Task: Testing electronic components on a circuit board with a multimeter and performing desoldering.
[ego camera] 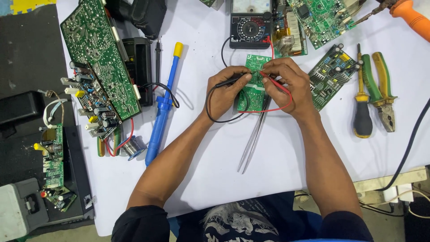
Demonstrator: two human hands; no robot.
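On the white-covered bench [268,170] a small green printed circuit board [251,85] lies flat near the middle, just below a black analogue multimeter with a dial [250,22]; both hands rest on this board. The left hand [226,92] covers the board's left edge, its fingers [237,74] pinching a slim black test probe [233,80] whose tip meets the board's upper part; a black lead [210,107] loops out below the wrist. The right hand [289,87] sits on the board's right edge, its fingers [273,69] pressed together around a thin red test probe [274,83], tip also on the board; a red lead [273,109] curves under the palm and across the board's lower end.

Long steel tweezers [253,139] lie on the bench, their upper end running under the right hand beside the board and their points towards the person. To the left lies a blue desoldering pump with a yellow cap [163,103], then a spool of solder wire [133,147], and a large green circuit board crowded with capacitors [96,54]; to the right, near the right hand, another green populated board [329,76], a yellow-and-black screwdriver [362,107] and green-and-yellow-handled pliers [380,89]; an orange-handled soldering iron [407,13] is at the top right corner.
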